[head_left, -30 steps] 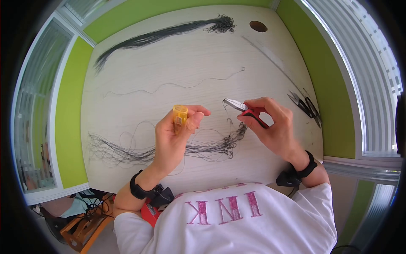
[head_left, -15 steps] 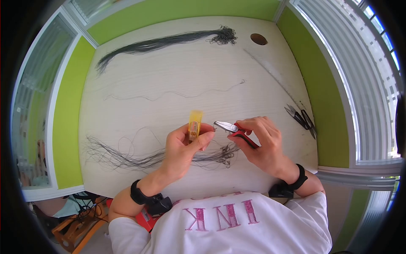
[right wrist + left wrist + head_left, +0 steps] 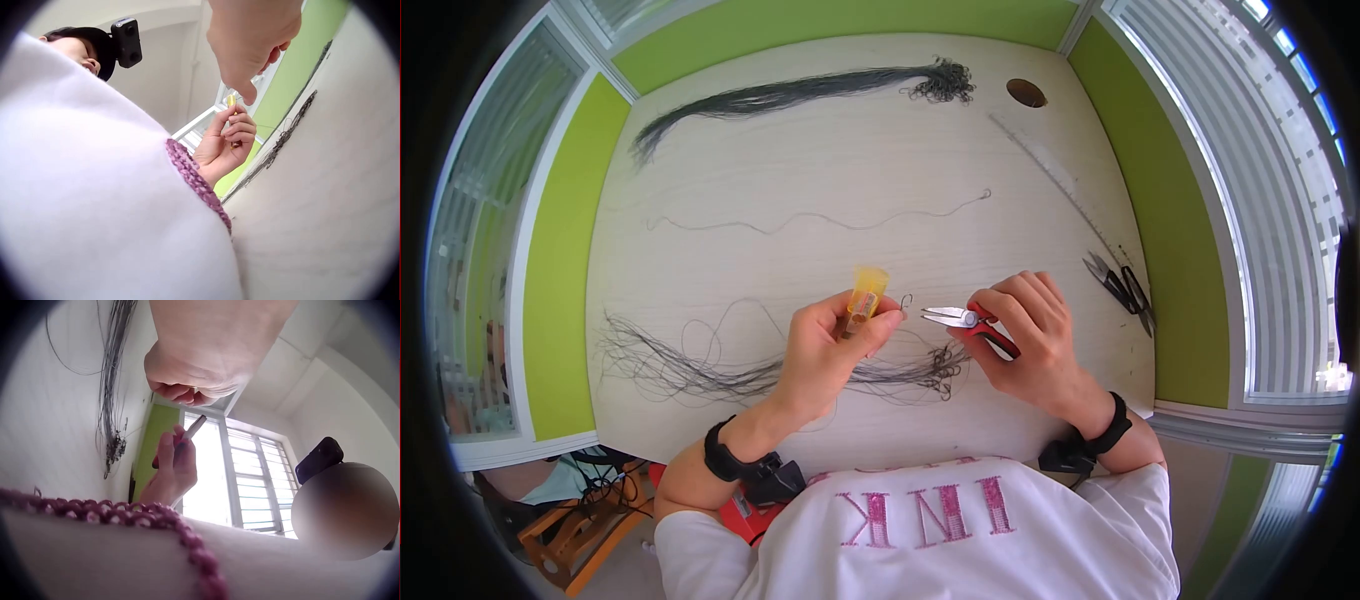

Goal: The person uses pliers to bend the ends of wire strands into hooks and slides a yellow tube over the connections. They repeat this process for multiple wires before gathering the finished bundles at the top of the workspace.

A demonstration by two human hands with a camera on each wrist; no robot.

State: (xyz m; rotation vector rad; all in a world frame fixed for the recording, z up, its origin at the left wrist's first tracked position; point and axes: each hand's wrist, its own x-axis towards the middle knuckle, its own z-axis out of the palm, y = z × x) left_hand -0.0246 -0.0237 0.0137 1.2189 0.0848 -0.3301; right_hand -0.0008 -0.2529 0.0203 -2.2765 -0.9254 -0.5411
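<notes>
My left hand (image 3: 820, 350) holds a yellow see-through oval case (image 3: 865, 298) with a label, shaped like a disposable lighter. Between its thumb and forefinger it pinches a small dark fish hook (image 3: 907, 300), whose bend stands up past the fingertips. In my right hand (image 3: 1030, 330) are pliers (image 3: 953, 317) with red and black handles; their jaws are slightly apart, pointing at the hook with a small gap. Below the hands lies a loose bundle of hooked lines (image 3: 700, 370), its hooks (image 3: 943, 375) clustered at the right, partly hidden by my left hand.
Toward the back of the table lies a thick dark bundle of hooked lines (image 3: 790, 93). One single line with a hook (image 3: 830, 226) lies mid-table. A clear ruler (image 3: 1060, 185) and black scissors (image 3: 1125, 290) lie at the right, near a round hole (image 3: 1026, 93).
The pliers brought the hook leftward to my left hand, which closed its thumb and finger on it. The pliers have since let go and drawn back a little to the right.
</notes>
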